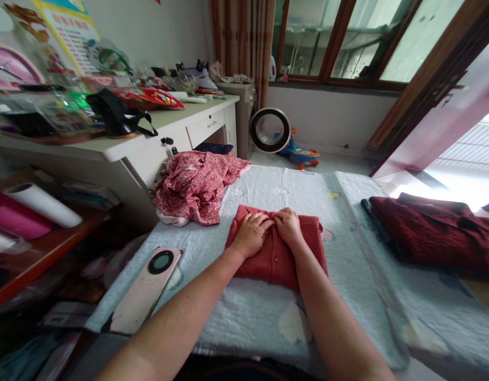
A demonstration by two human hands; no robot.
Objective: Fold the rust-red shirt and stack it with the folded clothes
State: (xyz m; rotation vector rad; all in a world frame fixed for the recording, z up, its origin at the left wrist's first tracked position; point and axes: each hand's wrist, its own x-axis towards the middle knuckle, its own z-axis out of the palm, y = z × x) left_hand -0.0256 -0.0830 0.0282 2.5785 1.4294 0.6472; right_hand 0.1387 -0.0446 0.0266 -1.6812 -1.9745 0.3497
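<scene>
A folded rust-red shirt (277,259) with small buttons lies on a pale blue quilt (347,254) in front of me. My left hand (251,233) rests palm down on the shirt's upper middle, fingers together. My right hand (287,225) lies beside it, touching it, fingers curled onto the cloth near the shirt's far edge. Both hands press on the shirt; neither lifts it.
A crumpled red floral garment (197,185) lies at the quilt's far left. A dark maroon folded garment (438,230) sits at the right. A pink phone (147,288) lies near left. A cluttered white desk (149,140) stands left; a round fan (270,130) and toy are on the floor beyond.
</scene>
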